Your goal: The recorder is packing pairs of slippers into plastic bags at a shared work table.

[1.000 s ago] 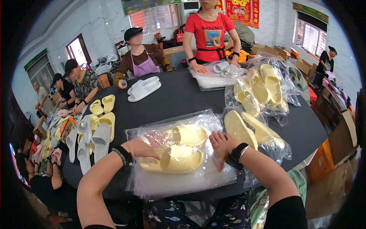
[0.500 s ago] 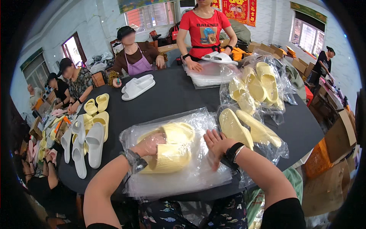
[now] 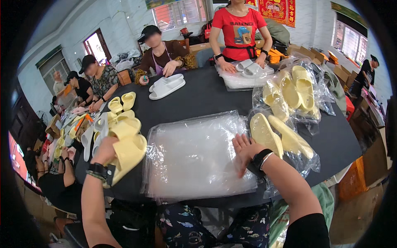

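My left hand (image 3: 105, 150) grips a pair of pale yellow slippers (image 3: 131, 153) at the left of the table, its fingers partly hidden by them. The pair overlaps other yellow and grey slippers (image 3: 88, 141) there. My right hand (image 3: 245, 153) is open, fingers stretched out, at the right edge of a stack of clear plastic bags (image 3: 190, 159) in front of me. Just beyond that hand lies a yellow pair in a clear bag (image 3: 265, 131).
More bagged yellow slippers (image 3: 291, 89) are heaped at the far right of the black table (image 3: 206, 97). Across it, one co-worker (image 3: 242, 33) handles grey slippers on bags; another (image 3: 163, 53) reaches toward a white pair (image 3: 166, 87). Cardboard boxes and an orange crate (image 3: 350, 177) stand to the right.
My left hand has carried the yellow slippers leftward off the bag stack, baring its top. My right hand stays by the stack's right edge. The view has shifted slightly left.
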Motion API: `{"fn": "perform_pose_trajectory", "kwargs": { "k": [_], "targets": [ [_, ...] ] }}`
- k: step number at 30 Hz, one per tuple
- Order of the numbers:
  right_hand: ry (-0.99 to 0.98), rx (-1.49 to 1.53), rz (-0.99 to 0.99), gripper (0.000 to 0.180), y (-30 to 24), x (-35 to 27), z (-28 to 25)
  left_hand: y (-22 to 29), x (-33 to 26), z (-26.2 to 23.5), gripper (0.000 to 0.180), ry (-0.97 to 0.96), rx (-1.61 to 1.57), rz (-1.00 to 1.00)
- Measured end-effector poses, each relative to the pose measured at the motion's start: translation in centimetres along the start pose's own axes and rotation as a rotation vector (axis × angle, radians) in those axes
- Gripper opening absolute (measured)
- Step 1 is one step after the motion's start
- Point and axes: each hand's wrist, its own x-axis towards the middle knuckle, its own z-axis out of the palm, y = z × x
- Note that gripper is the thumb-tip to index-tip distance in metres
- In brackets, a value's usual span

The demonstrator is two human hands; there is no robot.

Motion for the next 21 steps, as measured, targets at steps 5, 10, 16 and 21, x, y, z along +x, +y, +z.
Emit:
{"fn": "perform_pose_trajectory", "kwargs": {
  "k": [5,10,16,21],
  "targets": [
    [0.039,-0.024,-0.003,0.154,-0.9,-0.4,-0.2,1.0,-0.4,-7.9,0.024,0.414,0.096,-0.042],
    [-0.001,-0.052,0.04,0.155,-0.1,-0.7,0.1,16.6,2.9,-8.7,0.029,0.348,-0.322,0.289],
    [0.059,-0.089,0.046,0.15,-1.7,-0.9,-0.6,23.9,5.5,4.9,0.017,0.287,-0.51,0.405],
    [0.079,-0.083,0.024,0.152,-1.2,-0.7,-0.4,25.2,4.2,11.0,0.017,-0.094,-0.386,0.102]
  ]
}}
